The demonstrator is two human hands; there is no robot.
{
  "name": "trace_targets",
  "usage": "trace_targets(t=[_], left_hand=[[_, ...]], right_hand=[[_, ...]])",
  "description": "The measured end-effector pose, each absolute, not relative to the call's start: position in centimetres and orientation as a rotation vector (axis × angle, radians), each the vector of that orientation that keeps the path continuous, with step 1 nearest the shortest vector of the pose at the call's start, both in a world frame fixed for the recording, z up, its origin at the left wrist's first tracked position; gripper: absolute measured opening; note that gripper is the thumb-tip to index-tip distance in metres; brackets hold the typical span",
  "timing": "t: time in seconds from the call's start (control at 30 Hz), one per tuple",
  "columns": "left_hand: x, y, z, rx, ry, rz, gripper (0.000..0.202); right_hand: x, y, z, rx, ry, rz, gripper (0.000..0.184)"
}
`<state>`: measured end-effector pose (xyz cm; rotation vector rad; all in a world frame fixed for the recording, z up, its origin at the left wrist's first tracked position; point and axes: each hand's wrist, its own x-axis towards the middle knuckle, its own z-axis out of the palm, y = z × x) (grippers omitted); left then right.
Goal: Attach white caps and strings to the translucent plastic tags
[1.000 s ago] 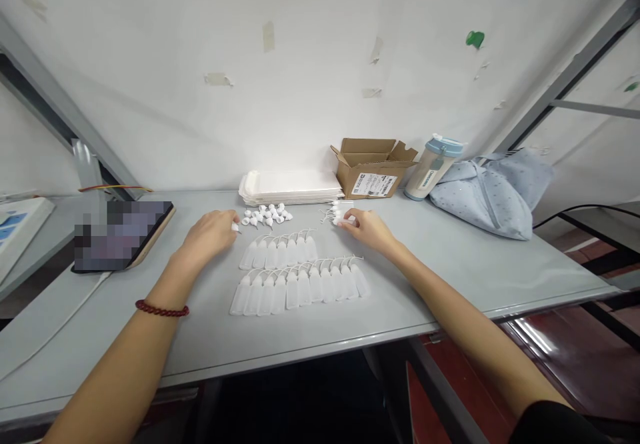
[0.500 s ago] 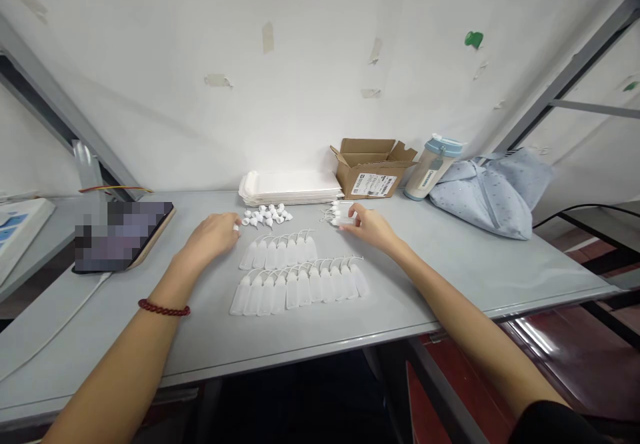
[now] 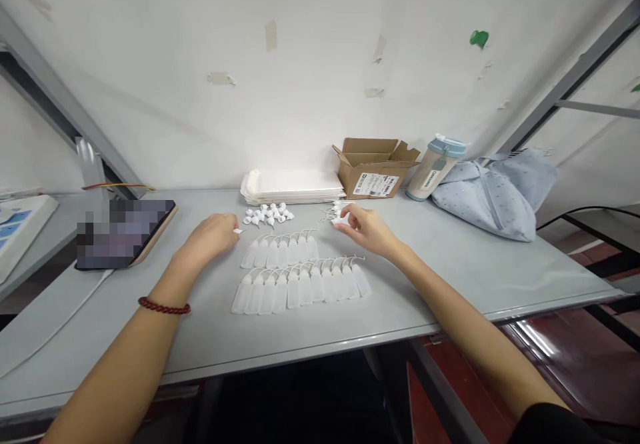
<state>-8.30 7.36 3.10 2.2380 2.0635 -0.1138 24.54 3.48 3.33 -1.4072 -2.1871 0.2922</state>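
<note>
My left hand (image 3: pixel 210 237) is curled, with the thumb and fingertips pinched closed on a small white plastic cap (image 3: pixel 237 231) that pokes out just left of the far row of bottles. My right hand (image 3: pixel 367 229) is near the far right of the bottles, thumb and forefinger closed on a small white piece (image 3: pixel 340 220), too small to tell exactly, right beside a little tangle of thin white tubes (image 3: pixel 329 213). On the grey table (image 3: pixel 450 277) in front of me lie two rows of translucent plastic squeeze bottles (image 3: pixel 300 287), with a heap of white caps (image 3: pixel 267 215) beyond them, then a stack of white pouches (image 3: pixel 290 186), and a cardboard box (image 3: pixel 375 169) further right
</note>
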Motion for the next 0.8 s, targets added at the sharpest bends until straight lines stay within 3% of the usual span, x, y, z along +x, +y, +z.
trace_targets(t=[0.2, 0.47, 0.8], left_hand=[[-7.2, 6.6, 3.9, 2.268, 2.021, 0.112, 0.026], [-4.8, 5.0, 4.7, 2.265, 1.942, 0.450, 0.026], [-2.8, 3.7, 5.1, 2.265, 1.665, 0.582, 0.017]], right_hand=[[22.3, 1.3, 3.2, -0.974, -2.493, 0.457, 0.025], [22.1, 1.6, 2.1, -1.014, -2.596, 0.431, 0.028], [22.2, 2.1, 2.1, -1.054, -2.591, 0.498, 0.029]])
